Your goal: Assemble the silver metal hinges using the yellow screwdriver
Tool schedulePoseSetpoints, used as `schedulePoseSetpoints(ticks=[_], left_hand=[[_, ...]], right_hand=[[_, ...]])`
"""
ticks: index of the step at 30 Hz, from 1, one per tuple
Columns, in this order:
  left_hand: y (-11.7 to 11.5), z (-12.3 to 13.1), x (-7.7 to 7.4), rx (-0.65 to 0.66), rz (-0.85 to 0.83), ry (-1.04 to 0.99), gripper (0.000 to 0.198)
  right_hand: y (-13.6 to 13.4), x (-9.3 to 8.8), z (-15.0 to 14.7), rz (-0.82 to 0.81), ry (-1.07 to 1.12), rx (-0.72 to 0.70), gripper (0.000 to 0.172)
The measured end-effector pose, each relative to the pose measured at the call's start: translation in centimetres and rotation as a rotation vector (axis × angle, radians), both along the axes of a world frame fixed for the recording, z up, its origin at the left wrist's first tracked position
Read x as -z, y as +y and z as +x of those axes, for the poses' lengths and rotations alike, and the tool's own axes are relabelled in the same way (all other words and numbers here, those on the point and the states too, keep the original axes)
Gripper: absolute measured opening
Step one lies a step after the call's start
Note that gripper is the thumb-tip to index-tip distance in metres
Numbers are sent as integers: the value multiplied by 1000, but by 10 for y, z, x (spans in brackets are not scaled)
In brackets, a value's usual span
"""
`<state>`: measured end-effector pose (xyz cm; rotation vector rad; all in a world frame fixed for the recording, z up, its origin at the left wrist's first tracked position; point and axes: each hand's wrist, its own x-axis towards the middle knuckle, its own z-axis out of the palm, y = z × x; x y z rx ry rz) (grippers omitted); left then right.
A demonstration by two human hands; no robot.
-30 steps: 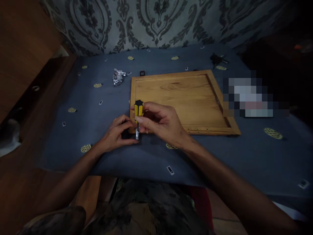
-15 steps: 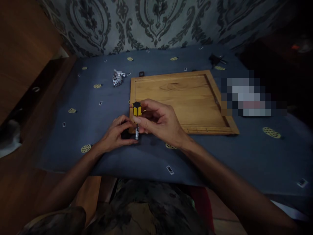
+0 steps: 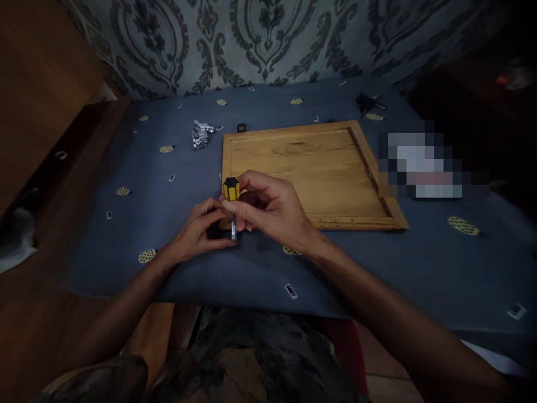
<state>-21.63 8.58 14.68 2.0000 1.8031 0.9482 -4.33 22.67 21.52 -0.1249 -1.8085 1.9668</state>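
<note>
1. in the head view, the right hand (image 3: 279, 210) is pinching the yellow-and-black screwdriver (image 3: 231, 189) between thumb and fingers, up on its handle, and the tool is standing nearly upright with its shaft pointing down.
2. the shaft is running down to a shiny metal fitting (image 3: 234, 230) at the near left corner of the wooden panel (image 3: 302, 173); whether the tip is biting into a screw, i cannot tell.
3. the left hand (image 3: 195, 232) is curling around that same corner — thumb reaching along the near side to the fitting, fingers bending over from the left. how firmly it is gripping, or whether it is pinching the fitting at all, is not showing.
4. what is changing: the handle is sitting a little lower and farther left than a second ago, and its yellow faces are showing at a different angle, so the right fingers seem to be turning it. the left hand is staying put.
5. for the work, that is suggesting small twists at the fitting, with the other hand steadying — no finished joint is visible.
6. farther back, a cluster of metal pieces (image 3: 201, 134) is lying on the blue cloth (image 3: 251, 280), apart from the panel.
</note>
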Motion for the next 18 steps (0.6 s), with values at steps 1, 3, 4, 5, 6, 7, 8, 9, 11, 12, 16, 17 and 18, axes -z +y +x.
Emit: schedulePoseSetpoints(ticks=[1,3,4,5,6,7,8,9,11,12,16,17,18], left_hand=[[0,0,0,1,1,4,45],[0,0,-1,1,2,8,45],[0,0,-1,1,3,7,45],[-1,0,-1,1,7,5,44],[-1,0,-1,1,10,2,44],[-1,1,-1,2,13,0,44],[-1,1,-1,3,18,-1,43],[-1,1,0,7,27,-1,43],[-1,0,0,16,47,-2,42],[0,0,0,19,54,-1,41],[-1,-1,2,12,45,21,46],[-2,-2,3,9,45,29,48],[-2,-2,4,5,46,36,50]], right_hand=[[0,0,0,2,4,0,42],[0,1,0,8,15,-2,40],[0,1,0,7,21,-1,40],[0,1,0,3,26,0,40],[0,1,0,-1,29,4,42],[0,1,0,-2,32,3,42],[0,1,0,1,33,0,42],[0,1,0,11,33,-8,40],[0,0,0,35,39,-28,36],[0,-1,0,40,41,-37,36],[-1,-1,-1,0,33,-42,37],[-1,0,-2,-14,28,-39,38],[-1,0,-2,-26,30,-34,39]])
